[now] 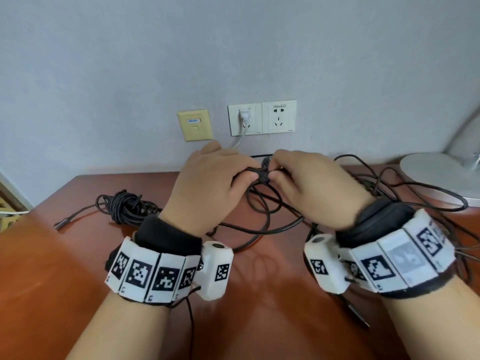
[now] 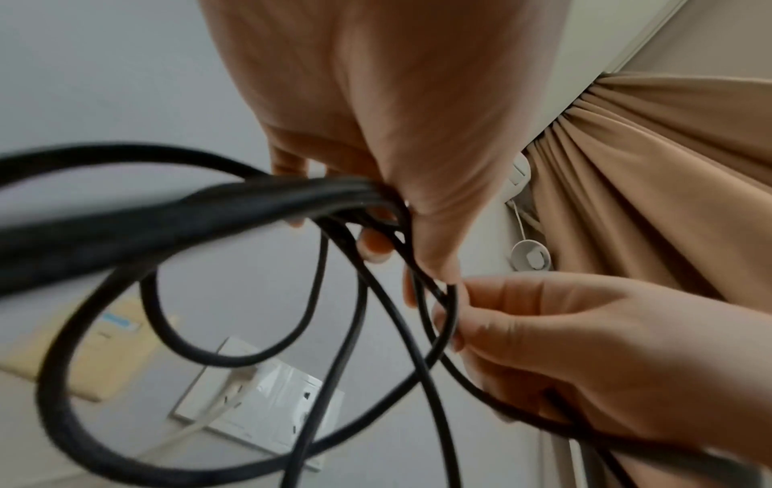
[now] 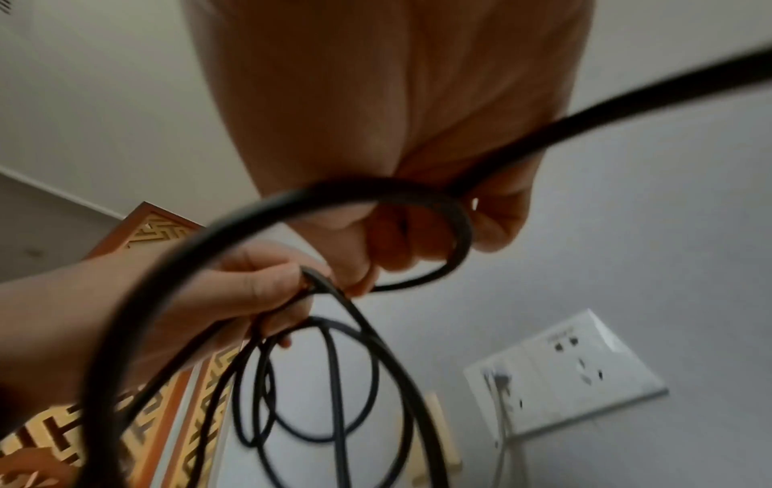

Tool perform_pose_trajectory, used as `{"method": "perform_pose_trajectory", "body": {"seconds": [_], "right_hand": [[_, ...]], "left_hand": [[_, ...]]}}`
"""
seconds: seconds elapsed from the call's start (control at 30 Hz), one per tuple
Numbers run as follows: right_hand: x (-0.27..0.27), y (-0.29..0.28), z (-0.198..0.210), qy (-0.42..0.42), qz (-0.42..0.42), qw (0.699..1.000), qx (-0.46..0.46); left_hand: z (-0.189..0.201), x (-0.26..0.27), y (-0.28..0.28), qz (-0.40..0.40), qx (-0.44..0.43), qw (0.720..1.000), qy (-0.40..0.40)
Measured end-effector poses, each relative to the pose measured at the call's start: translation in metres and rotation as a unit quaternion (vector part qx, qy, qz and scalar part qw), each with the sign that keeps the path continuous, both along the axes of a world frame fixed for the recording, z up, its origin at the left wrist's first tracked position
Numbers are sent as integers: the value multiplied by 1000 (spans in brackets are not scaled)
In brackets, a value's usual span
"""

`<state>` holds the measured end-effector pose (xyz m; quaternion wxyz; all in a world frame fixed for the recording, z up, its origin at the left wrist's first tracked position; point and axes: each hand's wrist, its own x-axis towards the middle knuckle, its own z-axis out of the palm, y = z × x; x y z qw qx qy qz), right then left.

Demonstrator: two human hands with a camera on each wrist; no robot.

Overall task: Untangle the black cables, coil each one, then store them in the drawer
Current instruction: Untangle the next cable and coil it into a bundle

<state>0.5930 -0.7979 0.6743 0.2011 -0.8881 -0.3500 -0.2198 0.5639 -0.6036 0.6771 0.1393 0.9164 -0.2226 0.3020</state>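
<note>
Both hands meet above the red-brown desk (image 1: 65, 281), just below the double wall socket (image 1: 262, 118) in the head view: left hand (image 1: 205, 188) has fingers curled round a bunch of black cable loops (image 1: 259, 201), right hand (image 1: 311, 185) pinches the same bunch at its near end, fingertips touching the left thumb. Loose black cable (image 1: 415, 188) sprawls right of the socket toward a white lamp base (image 1: 439, 175); a coiled black cable (image 1: 127, 206) lies on the desk left of the socket. No drawer visible. Left wrist view: left hand (image 2: 376, 115) clamps several strands (image 2: 175, 224), loops hanging in front of the socket (image 2: 267, 412); right hand (image 2: 584, 346) pinches one strand. Right wrist view: right hand (image 3: 397, 115) holds a curl of cable (image 3: 455, 231), left hand (image 3: 209, 297) grips the loops, up-left of the socket (image 3: 576, 369).
</note>
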Motion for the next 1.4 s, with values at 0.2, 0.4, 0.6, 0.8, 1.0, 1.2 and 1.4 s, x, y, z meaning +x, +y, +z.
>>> {"method": "perform_pose_trajectory", "body": {"seconds": [0.2,0.4,0.6,0.8,1.0,1.2,1.4], "right_hand": [[9,4,-17,11,48,991,128],[31,-34,-8,12,12,976,215],[40,-65,0,17,-46,959,280],[33,-57,2,129,-89,979,130],[2,-10,7,-22,-59,997,41],[3,10,-9,-48,-13,996,72],[19,-27,8,44,-44,979,192]], "left_hand": [[4,0,19,15,-15,1000,17],[4,5,31,52,-41,997,28],[4,6,28,99,-27,994,39],[-5,10,25,78,6,992,-95],[-9,8,2,43,35,995,-80],[-7,6,2,44,37,997,-51],[2,-1,5,50,-12,998,20]]}}
